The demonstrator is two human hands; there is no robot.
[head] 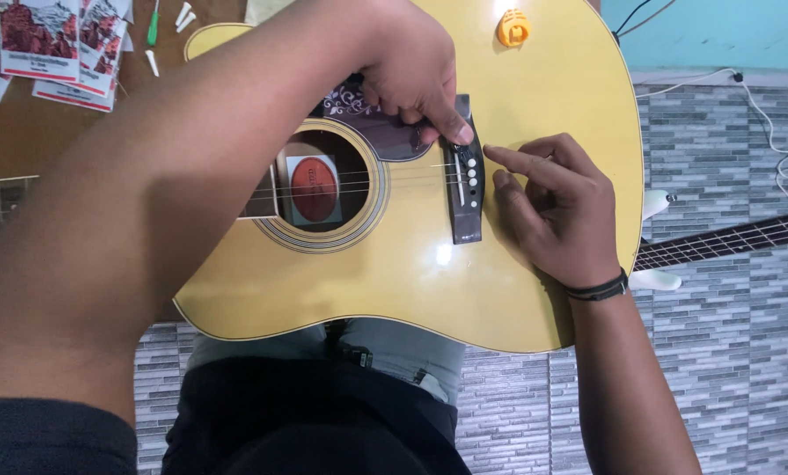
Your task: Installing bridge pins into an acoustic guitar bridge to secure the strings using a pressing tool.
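Pressing down at the top end of the dark wooden bridge (465,180), the left hand (409,75) has its fingers curled together, thumb and forefinger pinched on what looks like a bridge pin at the first hole; the pin itself is too small and too covered to make out. The bridge sits on the glossy yellow acoustic guitar (535,255), which lies flat across the person's lap with its round soundhole (322,186) just left of the bridge. The right hand (548,207) rests on the guitar top just right of the bridge, fingers loosely bent and gripping nothing, the forefinger stretched toward the bridge's upper end, its tip just beside the left fingertips. Three white bridge pins (472,173) show in a row below the pinch, and thin strings (411,176) run from them across the soundhole.

To seat a pin well, it seems best to push straight down along the hole, not at a slant, while keeping the string lightly taut so its end catches under the top; the free forefinger looks well placed to steady the bridge edge. Too much sideways force could mark the finish.

Above the bridge, near the guitar's far edge, lies a small orange plastic winder-like tool (513,27). Well to the left of the bridge, flat printed packets (51,44) and a few loose white pins (183,16) lie on a brown table (24,132).
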